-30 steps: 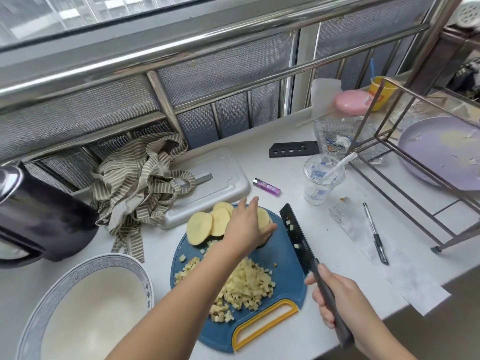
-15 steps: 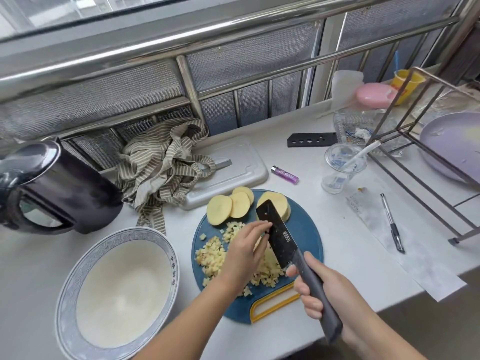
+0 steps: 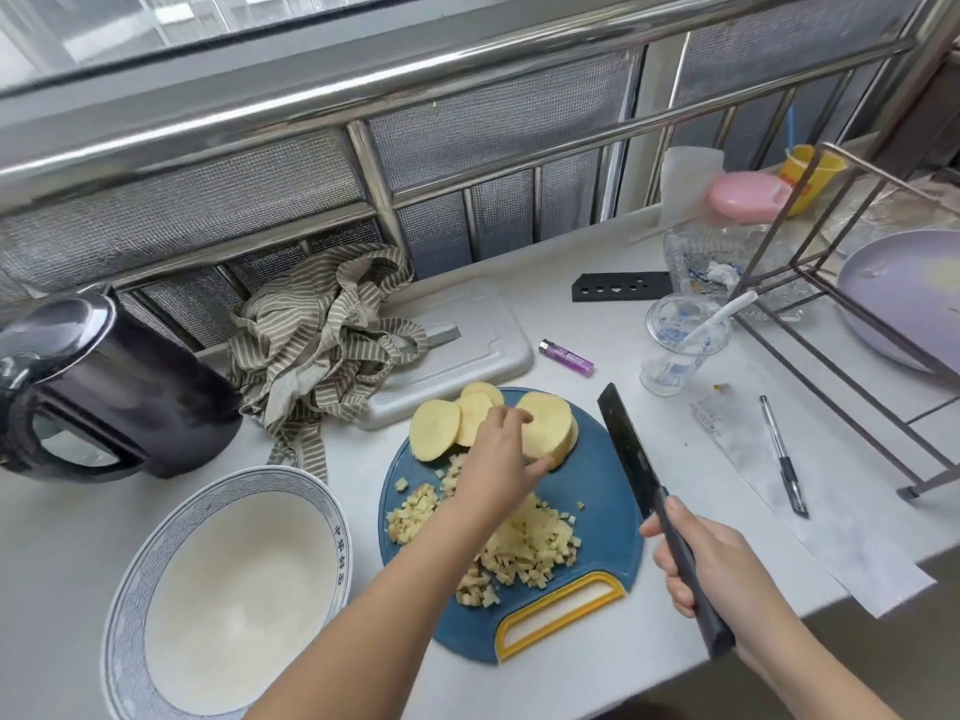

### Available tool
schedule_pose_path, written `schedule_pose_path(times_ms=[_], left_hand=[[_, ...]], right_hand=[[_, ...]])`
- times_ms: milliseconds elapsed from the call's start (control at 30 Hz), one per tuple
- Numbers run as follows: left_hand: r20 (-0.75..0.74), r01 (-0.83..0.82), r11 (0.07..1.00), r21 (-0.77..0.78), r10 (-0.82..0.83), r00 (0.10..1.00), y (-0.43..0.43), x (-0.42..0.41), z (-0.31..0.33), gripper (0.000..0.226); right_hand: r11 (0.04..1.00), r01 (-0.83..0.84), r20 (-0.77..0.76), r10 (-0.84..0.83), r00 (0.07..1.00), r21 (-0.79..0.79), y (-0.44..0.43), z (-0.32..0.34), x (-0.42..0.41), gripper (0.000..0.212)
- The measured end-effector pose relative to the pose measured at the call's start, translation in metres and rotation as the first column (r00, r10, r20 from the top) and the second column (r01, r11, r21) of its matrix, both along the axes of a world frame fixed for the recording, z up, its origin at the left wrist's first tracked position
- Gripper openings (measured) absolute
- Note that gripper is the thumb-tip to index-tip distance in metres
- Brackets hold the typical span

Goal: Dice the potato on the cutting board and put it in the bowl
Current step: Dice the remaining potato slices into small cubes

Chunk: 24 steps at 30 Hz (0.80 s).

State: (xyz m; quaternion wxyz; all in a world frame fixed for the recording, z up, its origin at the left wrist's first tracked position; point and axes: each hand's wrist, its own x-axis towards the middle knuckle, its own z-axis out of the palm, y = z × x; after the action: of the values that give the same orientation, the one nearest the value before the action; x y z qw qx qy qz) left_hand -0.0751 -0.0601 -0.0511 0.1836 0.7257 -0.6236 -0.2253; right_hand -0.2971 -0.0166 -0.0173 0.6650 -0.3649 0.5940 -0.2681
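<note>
A round blue cutting board [image 3: 597,491] with a yellow handle holds a pile of diced potato [image 3: 530,548] at its front. Flat potato slices [image 3: 434,428] and a thicker potato piece [image 3: 553,413] lie at its back. My left hand [image 3: 498,459] reaches over the dice and pinches the thick piece between thumb and fingers. My right hand [image 3: 711,563] grips the handle of a black knife [image 3: 626,444], whose blade points away from me above the board's right edge. An empty white bowl [image 3: 332,517] with a blue patterned rim stands left of the board.
A black kettle [image 3: 104,387] stands at the far left, with a striped cloth [image 3: 322,340] and a grey tray [image 3: 467,345] behind the board. A purple lighter [image 3: 566,350], plastic cup [image 3: 675,345], pen [image 3: 784,454], paper [image 3: 831,522] and metal rack [image 3: 831,314] lie to the right.
My left hand has left the diced pile and moved back onto the thick potato piece. The knife has swung from over the board's middle out to its right edge.
</note>
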Motion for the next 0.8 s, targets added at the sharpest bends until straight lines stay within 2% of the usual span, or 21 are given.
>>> schedule_pose_path(times_ms=[100,233,300,367,467,633,700,800], left_hand=[[0.085,0.086,0.98,0.181,-0.103,0.991,-0.03,-0.009,0.0,0.094],[0.223,0.105,0.928,0.357,-0.194,0.955,-0.055,-0.014,-0.005,0.123],[0.221,0.126,0.91,0.395,-0.227,0.949,-0.062,-0.015,-0.008,0.125],[0.2,0.143,0.92,0.364,-0.227,0.953,-0.067,-0.014,-0.01,0.117],[0.211,0.148,0.936,0.319,-0.222,0.952,-0.069,-0.011,-0.01,0.108],[0.235,0.163,0.925,0.342,-0.252,0.939,-0.071,-0.013,-0.009,0.103],[0.243,0.102,0.936,0.338,-0.192,0.951,-0.066,-0.018,-0.009,0.102],[0.271,-0.094,0.946,0.311,0.006,0.963,-0.056,-0.033,-0.01,0.101]], right_hand=[[0.999,-0.025,-0.061,0.024,0.998,-0.026,-0.011,-0.012,-0.006,0.045],[0.995,-0.091,-0.116,0.086,0.99,-0.038,-0.022,-0.026,-0.011,0.042],[0.99,-0.132,-0.129,0.125,0.984,-0.042,-0.027,-0.031,-0.012,0.04],[0.988,-0.151,-0.127,0.144,0.981,-0.043,-0.032,-0.036,-0.013,0.04],[0.985,-0.172,-0.087,0.17,0.982,-0.023,-0.036,-0.041,-0.014,0.04],[0.973,-0.229,-0.029,0.229,0.973,0.019,-0.032,-0.046,-0.014,0.041],[0.974,-0.223,-0.02,0.224,0.974,0.023,-0.031,-0.048,-0.016,0.041],[0.973,-0.229,-0.019,0.229,0.973,0.01,-0.032,-0.049,-0.018,0.041]])
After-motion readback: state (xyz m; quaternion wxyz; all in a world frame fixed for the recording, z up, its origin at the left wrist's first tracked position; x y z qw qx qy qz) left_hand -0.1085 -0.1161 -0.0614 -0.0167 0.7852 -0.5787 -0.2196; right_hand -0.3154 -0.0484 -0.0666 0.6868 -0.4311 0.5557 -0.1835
